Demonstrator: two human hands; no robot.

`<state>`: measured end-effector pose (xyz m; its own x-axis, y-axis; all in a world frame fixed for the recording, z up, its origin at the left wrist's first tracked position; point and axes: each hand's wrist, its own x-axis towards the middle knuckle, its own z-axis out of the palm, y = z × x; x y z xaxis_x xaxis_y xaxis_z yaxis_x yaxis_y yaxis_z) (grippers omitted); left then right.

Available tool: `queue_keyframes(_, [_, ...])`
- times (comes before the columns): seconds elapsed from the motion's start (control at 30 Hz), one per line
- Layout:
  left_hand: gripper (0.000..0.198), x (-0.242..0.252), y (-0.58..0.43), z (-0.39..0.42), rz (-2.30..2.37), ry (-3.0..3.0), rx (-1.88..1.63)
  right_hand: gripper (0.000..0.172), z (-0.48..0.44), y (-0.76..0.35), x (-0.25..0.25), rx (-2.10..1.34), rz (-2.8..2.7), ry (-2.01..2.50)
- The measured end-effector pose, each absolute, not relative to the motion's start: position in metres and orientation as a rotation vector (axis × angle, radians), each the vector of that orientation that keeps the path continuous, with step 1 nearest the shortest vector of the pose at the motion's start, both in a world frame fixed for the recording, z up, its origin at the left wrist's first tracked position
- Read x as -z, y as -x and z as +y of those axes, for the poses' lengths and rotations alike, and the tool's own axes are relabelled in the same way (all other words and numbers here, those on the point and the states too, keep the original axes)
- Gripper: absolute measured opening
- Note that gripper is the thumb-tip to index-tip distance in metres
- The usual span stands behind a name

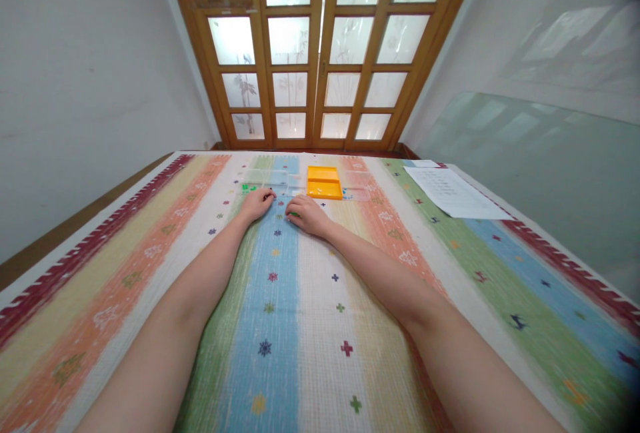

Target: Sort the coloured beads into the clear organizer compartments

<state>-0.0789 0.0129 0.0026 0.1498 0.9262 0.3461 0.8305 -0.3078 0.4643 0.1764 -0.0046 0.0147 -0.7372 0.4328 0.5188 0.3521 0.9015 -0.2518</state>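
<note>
While both my forearms stretch across the cloth-covered desk (273,373), my hands sit just apart near its far side. My left hand (259,203) has its fingers curled inward beside a clear tray (273,177) with green bits (247,188) in it; I cannot tell whether it grips anything. My right hand (306,215) is partly closed, fingers bent over a small green piece (294,214), though whether they pinch it I can't tell. Just beyond that hand lies an open orange case (324,173) holding small white bits (320,191). Farther right lies a paper sheet (453,190).
</note>
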Motion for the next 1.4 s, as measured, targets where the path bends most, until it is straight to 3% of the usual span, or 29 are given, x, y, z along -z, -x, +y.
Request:
queue_keyframes(0.3, [0.030,-0.008,0.075,0.009,1.697,-2.284,-0.820,0.014,0.043,-0.236,-0.024,-0.114,-1.956,1.041])
queue_keyframes(0.67, [0.025,-0.027,0.052,-0.006,1.317,-2.328,-0.626,0.014,0.069,-0.287,-0.009,0.002,-1.368,1.616])
queue_keyframes(0.93, [0.024,-0.043,0.038,-0.018,1.078,-2.184,-0.436,0.018,0.065,-0.283,-0.012,-0.037,-1.422,1.584])
queue_keyframes(1.4, [0.020,-0.039,0.032,-0.021,1.147,-2.298,-0.480,0.019,0.060,-0.271,-0.015,0.009,-1.561,1.401])
